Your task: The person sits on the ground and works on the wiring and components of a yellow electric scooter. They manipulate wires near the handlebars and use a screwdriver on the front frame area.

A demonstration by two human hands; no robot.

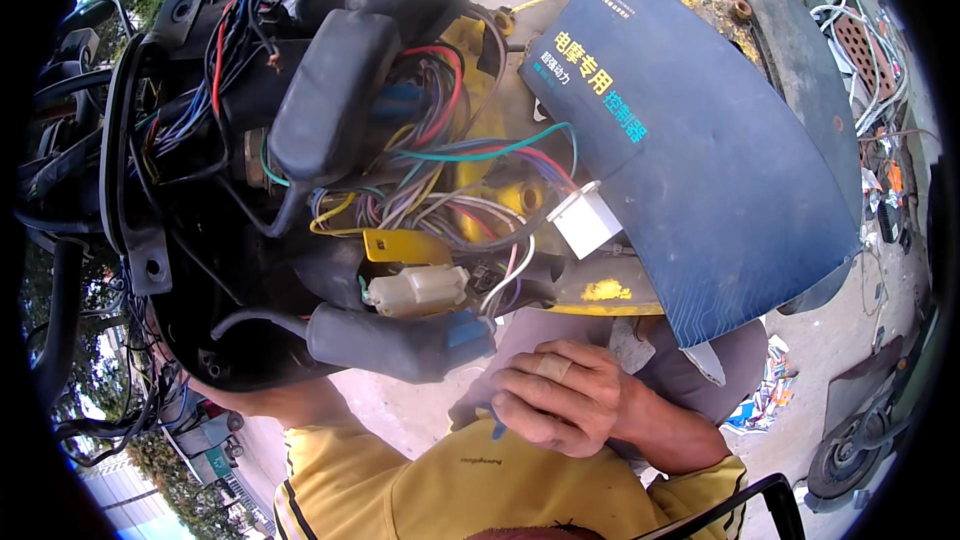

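Smooth, rounded black moulded cover: seemed nearest the lens, well above and left of the right grip.
Right grip: fingers curled inward, with a tan plaster across one; a small blue tip showed beneath them, but whether it was pinched could not be told.
Left grip: hidden, its state unknown; the forearm ran behind the black curved casing.
Long charcoal rubbery sleeve with a blue end: lay near the right grip, just up and left, no contact visible. It looked light and slightly yielding, perhaps smooth to the touch, best taken round its thick middle.
Cream ribbed plastic connector: sat beyond the sleeve from the right grip; probably stiff, safest held by its body, sparing the thin wires.
White square plastic plug: above the right grip, beside the large navy printed carton.
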